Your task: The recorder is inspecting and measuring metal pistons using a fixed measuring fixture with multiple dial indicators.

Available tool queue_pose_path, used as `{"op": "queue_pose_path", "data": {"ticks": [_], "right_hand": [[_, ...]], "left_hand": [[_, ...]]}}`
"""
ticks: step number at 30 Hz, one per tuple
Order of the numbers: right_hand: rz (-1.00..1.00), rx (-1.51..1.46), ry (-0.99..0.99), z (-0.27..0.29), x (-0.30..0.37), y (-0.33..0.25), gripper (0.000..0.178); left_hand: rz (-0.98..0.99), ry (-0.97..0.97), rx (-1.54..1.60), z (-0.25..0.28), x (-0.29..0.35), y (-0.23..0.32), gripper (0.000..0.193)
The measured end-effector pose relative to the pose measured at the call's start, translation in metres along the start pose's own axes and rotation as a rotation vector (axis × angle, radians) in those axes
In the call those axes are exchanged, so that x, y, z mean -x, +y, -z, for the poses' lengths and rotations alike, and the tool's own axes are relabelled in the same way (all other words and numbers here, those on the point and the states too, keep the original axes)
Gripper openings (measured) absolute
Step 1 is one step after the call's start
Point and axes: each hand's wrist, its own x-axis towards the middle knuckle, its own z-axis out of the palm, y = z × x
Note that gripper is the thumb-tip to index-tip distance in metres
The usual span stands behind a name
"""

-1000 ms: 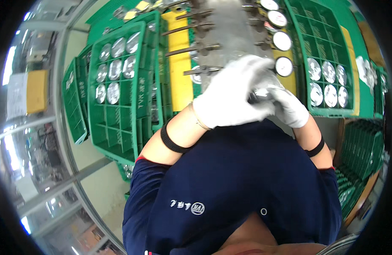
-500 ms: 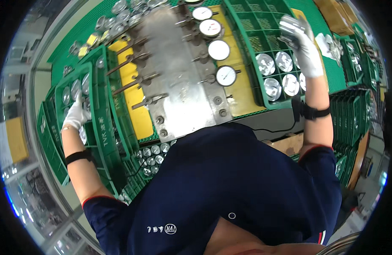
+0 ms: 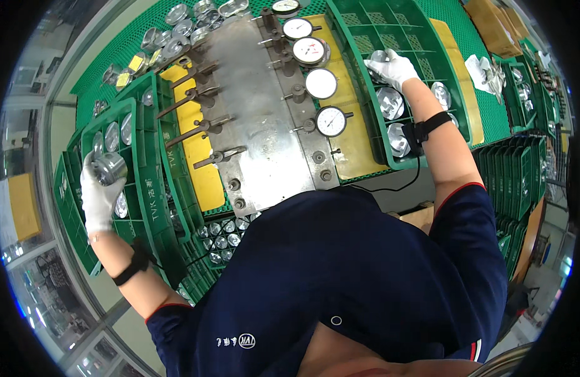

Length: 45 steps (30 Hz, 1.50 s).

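Both my hands wear white gloves. My left hand (image 3: 98, 198), over the green divided crate (image 3: 146, 182) on the left, is closed round a shiny metal piston (image 3: 111, 168) and holds it above the compartments. Other pistons (image 3: 112, 134) sit in that crate. On the right, my right hand (image 3: 395, 69) reaches into another green divided crate (image 3: 365, 14). Its fingers are closed on a piston (image 3: 377, 56) at a left-side compartment, partly covered by the glove. More pistons (image 3: 390, 103) lie in the compartments nearer me.
Between the crates lies a steel plate fixture (image 3: 258, 113) with clamp rods along its left and several dial gauges (image 3: 331, 120) along its right. Loose pistons (image 3: 183, 28) stand at the far left. A white cloth (image 3: 484, 72) and cardboard boxes (image 3: 494, 28) are at the right.
My left hand has lifted a piston from the left crate. My right hand has brought its piston leftward and down from the crate's far right side to a left-side compartment.
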Motion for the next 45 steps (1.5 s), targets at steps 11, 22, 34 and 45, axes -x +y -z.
{"op": "queue_pose_path", "data": {"ticks": [11,22,34,45], "right_hand": [[0.061,-0.724,-0.01,0.032,0.028,0.051,0.042],[0.153,-1.032,-0.116,0.02,0.13,0.032,0.04],[0.269,-1.094,-0.046,0.027,0.199,-0.012,0.039],[0.386,-1.096,-0.626,0.006,0.238,-0.094,0.045]], "left_hand": [[0.015,0.075,1.311,-0.014,0.105,0.138,0.092],[0.266,-0.494,2.368,-0.036,0.118,0.156,0.072],[0.539,-0.884,2.569,-0.026,0.098,0.176,0.076],[-0.623,-0.044,0.399,-0.079,0.101,0.224,0.088]]}}
